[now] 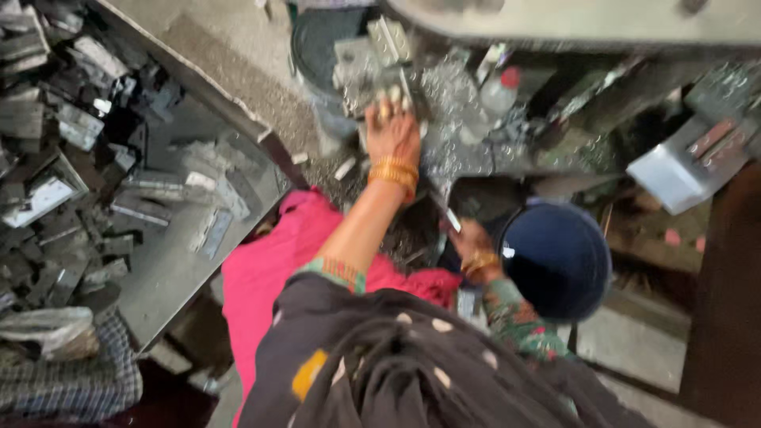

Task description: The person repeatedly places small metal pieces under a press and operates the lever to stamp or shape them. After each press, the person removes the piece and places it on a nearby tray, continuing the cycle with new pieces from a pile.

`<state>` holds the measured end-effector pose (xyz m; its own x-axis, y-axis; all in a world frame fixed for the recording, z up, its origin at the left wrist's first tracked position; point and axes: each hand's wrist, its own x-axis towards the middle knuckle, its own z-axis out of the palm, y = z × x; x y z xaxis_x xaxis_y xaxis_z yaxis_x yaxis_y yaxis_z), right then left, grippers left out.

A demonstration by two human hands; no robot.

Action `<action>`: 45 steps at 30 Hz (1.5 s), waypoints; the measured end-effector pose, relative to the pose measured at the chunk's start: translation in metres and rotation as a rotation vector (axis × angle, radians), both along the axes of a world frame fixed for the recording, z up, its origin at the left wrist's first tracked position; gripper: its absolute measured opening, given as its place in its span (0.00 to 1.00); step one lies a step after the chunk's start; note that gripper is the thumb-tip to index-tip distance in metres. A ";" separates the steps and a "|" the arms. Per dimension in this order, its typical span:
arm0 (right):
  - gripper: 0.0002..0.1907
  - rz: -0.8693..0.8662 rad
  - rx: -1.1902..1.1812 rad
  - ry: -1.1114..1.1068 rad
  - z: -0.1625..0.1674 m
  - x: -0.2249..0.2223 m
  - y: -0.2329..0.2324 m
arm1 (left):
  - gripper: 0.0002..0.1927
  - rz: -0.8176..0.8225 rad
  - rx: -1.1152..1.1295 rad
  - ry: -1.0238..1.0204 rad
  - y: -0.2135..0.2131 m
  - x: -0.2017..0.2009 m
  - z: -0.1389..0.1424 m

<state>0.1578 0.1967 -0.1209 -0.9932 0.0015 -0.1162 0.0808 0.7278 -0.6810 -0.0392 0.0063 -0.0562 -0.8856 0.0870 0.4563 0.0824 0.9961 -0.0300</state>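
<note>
Upper middle of the frame: the left hand [391, 131] reaches forward onto a heap of small grey metal pieces [372, 67] on the machine bed [476, 150]; its fingers are curled down over the pieces, though blur hides whether any one piece is actually pinched.
Left wrist: gold bangles [394, 173] sit just below the hand, and the bare forearm runs down toward the lower middle.
Centre right: the right hand [469, 240] is lower and nearer the body, closed around a thin flat metal strip [449, 215] that pokes up and to the left from its fingers.
Right wrist: more gold bangles [479, 261], then a patterned green sleeve [519, 317].
Right of that hand: a round dark blue tub [559, 257] stands just beside it, its mouth facing up.
Left third of the frame: a long grey tray [158, 277] holds many flat metal stampings [151, 190], piled thickest toward the upper left.
Lower left corner: a checked cloth [79, 388] lies beside the tray with a crumpled plastic bag [51, 329] above it.
Lower middle: pink fabric [269, 269] covers the lap, and a dark dotted shawl [396, 364] fills the bottom.
Upper right: a grey metal block [682, 170] sits tilted, well apart from both hands.
Sharpness: the whole view is motion-blurred, so fine detail on the pieces cannot be told.
</note>
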 end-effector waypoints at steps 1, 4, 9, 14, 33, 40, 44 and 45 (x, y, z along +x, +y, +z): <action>0.27 -0.037 0.116 -0.091 0.002 0.000 0.006 | 0.20 0.020 -0.074 -0.056 -0.002 -0.002 0.003; 0.32 -0.097 0.344 -0.217 0.006 -0.007 0.007 | 0.22 -0.102 0.031 -0.253 -0.007 -0.007 0.007; 0.32 -0.121 0.253 -0.053 0.009 -0.011 -0.008 | 0.24 -0.122 0.133 -0.092 -0.011 -0.006 0.011; 0.32 -0.087 0.310 -0.098 0.009 -0.002 0.004 | 0.22 -0.114 -0.013 -0.213 -0.013 -0.009 0.013; 0.23 -0.193 0.123 0.066 0.097 -0.011 -0.010 | 0.19 -0.633 0.134 -0.110 -0.036 0.074 0.053; 0.20 -0.230 0.044 -0.044 0.106 -0.008 -0.019 | 0.10 -0.202 -0.033 -0.390 0.017 0.042 0.079; 0.20 -0.217 0.128 -0.074 0.107 -0.010 -0.015 | 0.14 -0.009 0.511 -0.132 0.011 0.039 0.074; 0.19 -0.217 0.129 -0.122 0.106 -0.011 -0.016 | 0.12 -0.052 0.303 -0.051 0.006 0.045 0.072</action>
